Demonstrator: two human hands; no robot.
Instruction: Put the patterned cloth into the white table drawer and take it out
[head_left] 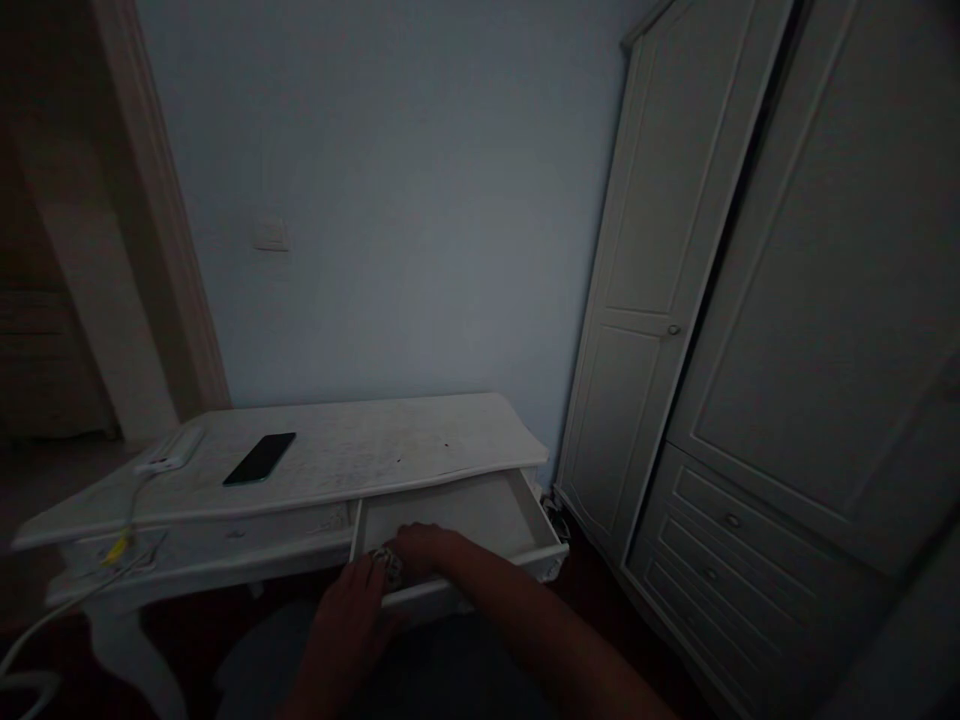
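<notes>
A drawer (480,515) is pulled out from the right half of the white desk (420,435). At its front left corner lies a small, mottled grey-and-white bundle (387,566); the dim light hides what kind of thing it is. My left hand (354,608) is closed at the bundle's left side, over the drawer's front edge. Reaching in from the right, my right hand (422,548) is bent down inside the drawer with closed fingers against the bundle. Both sets of fingertips are partly hidden.
A dark phone (260,458) lies on the desktop's left part, near a white power strip (171,450). A cable with a yellow connector (118,548) hangs at the desk's left end. The wardrobe (660,290) stands on the right, beyond the blue wall (420,200).
</notes>
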